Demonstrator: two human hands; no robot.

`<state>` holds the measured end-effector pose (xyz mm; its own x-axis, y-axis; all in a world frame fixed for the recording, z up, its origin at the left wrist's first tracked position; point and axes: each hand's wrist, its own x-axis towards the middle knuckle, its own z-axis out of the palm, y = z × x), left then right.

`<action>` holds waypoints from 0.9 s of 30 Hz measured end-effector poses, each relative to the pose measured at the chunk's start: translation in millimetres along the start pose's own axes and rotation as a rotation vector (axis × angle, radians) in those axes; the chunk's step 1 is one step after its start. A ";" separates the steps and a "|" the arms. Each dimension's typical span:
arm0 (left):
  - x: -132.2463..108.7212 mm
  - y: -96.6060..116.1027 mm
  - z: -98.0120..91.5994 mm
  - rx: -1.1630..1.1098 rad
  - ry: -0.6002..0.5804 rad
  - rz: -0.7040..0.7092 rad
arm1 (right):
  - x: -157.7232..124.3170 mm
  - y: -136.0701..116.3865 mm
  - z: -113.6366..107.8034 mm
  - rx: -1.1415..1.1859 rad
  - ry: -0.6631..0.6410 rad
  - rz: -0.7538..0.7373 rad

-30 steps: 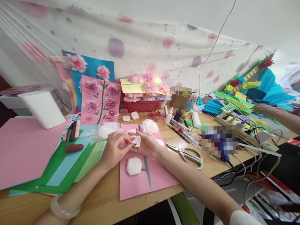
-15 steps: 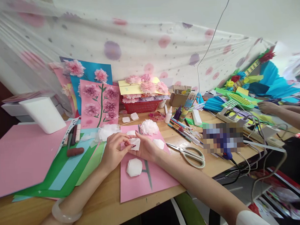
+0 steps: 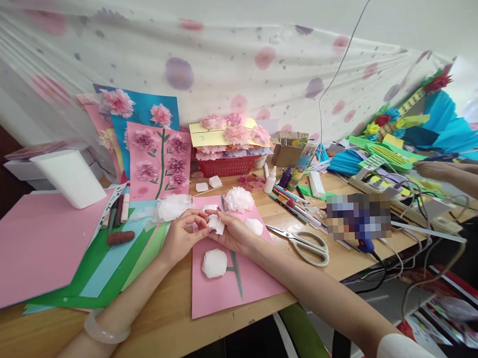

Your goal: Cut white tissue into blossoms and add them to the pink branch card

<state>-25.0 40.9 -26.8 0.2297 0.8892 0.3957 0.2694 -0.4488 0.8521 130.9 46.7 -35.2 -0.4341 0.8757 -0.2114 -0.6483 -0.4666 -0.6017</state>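
A small stack of white tissue paper [image 3: 216, 224] is pinched between the fingers of my left hand [image 3: 185, 233] and my right hand [image 3: 236, 233]. Both hands are above a pink sheet of card [image 3: 212, 301] with a dark green stem drawn on it. White tissue rounds lie on that card: one [image 3: 214, 263] below my hands, another [image 3: 254, 227] to the right of them, and one partly hidden behind my fingers. A fluffy white paper flower [image 3: 239, 199] sits at the card's top.
Scissors [image 3: 305, 246] lie right of the card, near pens [image 3: 290, 208] and a white glue bottle [image 3: 270, 182]. A blue glue gun [image 3: 364, 243], partly blurred out, and a power strip [image 3: 406, 206] are farther right. Loose tissue [image 3: 175, 207] lies left. Another person's arm [image 3: 448, 172] reaches in.
The white tissue paper has turned and its outline looks more folded in between my fingers. My hands stay close together over the card. The view has shifted slightly.
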 end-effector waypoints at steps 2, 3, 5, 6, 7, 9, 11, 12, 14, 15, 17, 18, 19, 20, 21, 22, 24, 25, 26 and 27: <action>0.4 0.8 -0.3 -0.073 0.038 -0.053 | -0.6 0.8 -0.3 -0.016 0.006 -0.015; 0.9 1.1 -0.5 -0.114 0.072 -0.089 | -1.0 1.2 -0.6 -0.026 0.009 -0.021; 2.6 1.9 -1.2 -0.189 0.177 -0.166 | -2.4 1.1 -0.9 -0.050 0.018 -0.037; 3.7 2.2 -1.9 -0.221 0.240 -0.199 | -3.4 0.6 -0.9 -0.064 0.024 -0.047; 4.9 2.4 -2.7 -0.249 0.295 -0.226 | -4.8 -0.3 -0.5 -0.081 0.030 -0.059; 7.2 2.5 -4.6 -0.292 0.369 -0.257 | -8.2 -2.7 1.4 -0.127 0.037 -0.080; 8.7 2.1 -6.3 -0.326 0.383 -0.265 | -12.0 -5.2 4.6 -0.192 0.034 -0.093; 9.0 2.0 -6.9 -0.338 0.382 -0.259 | -13.6 -6.1 6.3 -0.228 0.029 -0.096; 8.6 2.3 -7.4 -0.348 0.369 -0.239 | -15.8 -6.8 9.3 -0.295 0.020 -0.098; 8.1 2.9 -7.5 -0.342 0.355 -0.225 | -16.3 -6.7 10.2 -0.323 0.017 -0.097; 6.7 5.0 -7.3 -0.312 0.316 -0.198 | -16.3 -5.9 10.9 -0.364 0.013 -0.087; 6.0 6.4 -7.2 -0.291 0.297 -0.186 | -16.0 -5.5 10.7 -0.379 0.011 -0.076; 5.4 7.9 -7.1 -0.271 0.278 -0.173 | -15.6 -5.1 10.3 -0.390 0.010 -0.064; 4.8 9.5 -7.0 -0.252 0.260 -0.160 | -15.2 -4.9 9.8 -0.400 0.009 -0.052; 4.3 10.9 -6.9 -0.230 0.242 -0.145 | -14.8 -4.8 9.3 -0.409 0.007 -0.043; 3.9 12.2 -6.7 -0.201 0.220 -0.127 | -14.5 -4.8 8.8 -0.417 0.005 -0.039; 3.1 13.8 -6.4 -0.123 0.180 -0.082 | -14.0 -5.2 8.1 -0.434 0.001 -0.042; 2.8 14.0 -6.2 -0.081 0.166 -0.060 | -13.8 -5.4 7.7 -0.444 -0.001 -0.047; 2.4 13.8 -6.1 -0.044 0.152 -0.041 | -13.6 -5.6 7.5 -0.455 -0.004 -0.052; 2.1 13.2 -5.9 -0.015 0.141 -0.025 | -13.4 -5.8 7.2 -0.468 -0.007 -0.058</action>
<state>-26.5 37.4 -12.7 0.0893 0.9042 0.4177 0.2594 -0.4260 0.8667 135.9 36.8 -23.3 -0.4105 0.8972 -0.1629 -0.3208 -0.3093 -0.8952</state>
